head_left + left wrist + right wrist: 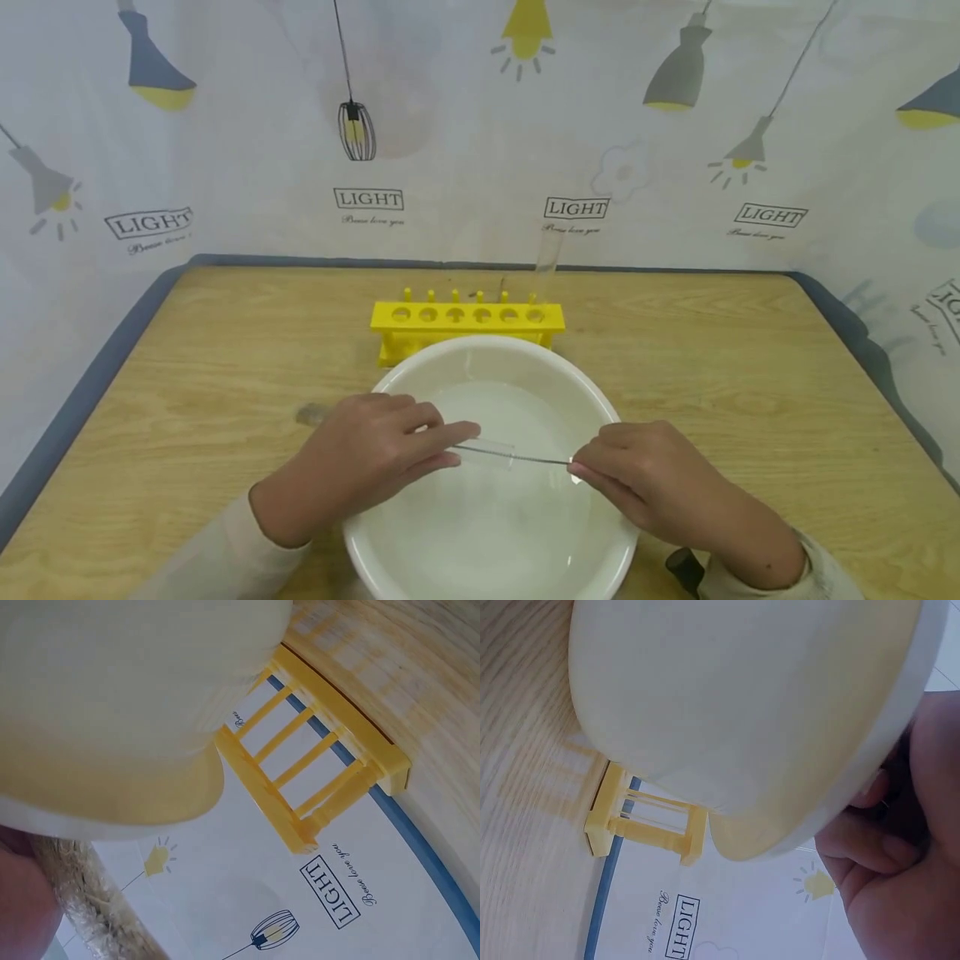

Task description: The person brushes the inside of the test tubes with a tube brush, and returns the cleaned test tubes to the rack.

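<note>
Over a white basin (352,542), my left hand (382,442) grips a clear test tube (495,463), its mouth towards the right. A test tube brush has its twisted wire handle (542,460) running out of that mouth. My right hand (652,471) pinches the far end of the wire. Past the left hand's other side, the brush's pale bristles (97,900) show, with shiny clear glass around them. In the right wrist view, the curled fingers (866,840) are beside the basin's rim, which hides the wire.
Right behind the basin stands a yellow test tube rack (465,318). Another clear test tube (549,260) stands upright at its right end. A dark, short cylindrical object (684,570) lies on the wooden table (247,350) near the right sleeve. A printed curtain (465,150) surrounds the table.
</note>
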The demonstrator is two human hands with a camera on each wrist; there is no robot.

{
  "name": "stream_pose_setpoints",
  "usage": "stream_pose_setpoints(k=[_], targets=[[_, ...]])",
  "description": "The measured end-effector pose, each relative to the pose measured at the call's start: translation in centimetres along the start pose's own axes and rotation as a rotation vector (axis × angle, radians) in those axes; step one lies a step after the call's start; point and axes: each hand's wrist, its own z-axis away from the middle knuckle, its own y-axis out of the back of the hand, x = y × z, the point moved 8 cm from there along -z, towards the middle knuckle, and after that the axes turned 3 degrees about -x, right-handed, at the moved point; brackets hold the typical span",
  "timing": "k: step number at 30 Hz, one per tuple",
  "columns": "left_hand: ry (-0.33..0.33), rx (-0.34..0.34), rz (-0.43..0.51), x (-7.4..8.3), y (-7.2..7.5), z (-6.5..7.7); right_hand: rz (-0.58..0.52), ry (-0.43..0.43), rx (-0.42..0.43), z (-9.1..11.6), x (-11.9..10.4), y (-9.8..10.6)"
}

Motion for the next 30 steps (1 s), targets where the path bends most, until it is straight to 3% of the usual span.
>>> stream_pose_setpoints(k=[5, 17, 24, 30], targets=[[-0.005, 0.013, -0.001, 0.0, 0.2, 0.0, -0.048, 0.018, 0.005, 0.1, 0.0, 0.1], [-0.072, 0.164, -0.032, 0.5, 1.8, -0.4, -0.398, 0.035, 0.013, 0.4, 0.8, 0.2], [-0.092, 0.220, -0.065, 1.0, 3.2, -0.9, -0.548, -0.027, -0.066, 0.6, 1.4, -0.2], [-0.125, 0.269, -0.091, 1.2, 4.0, -1.1, -0.621, -0.065, -0.080, 0.7, 2.1, -0.5]])
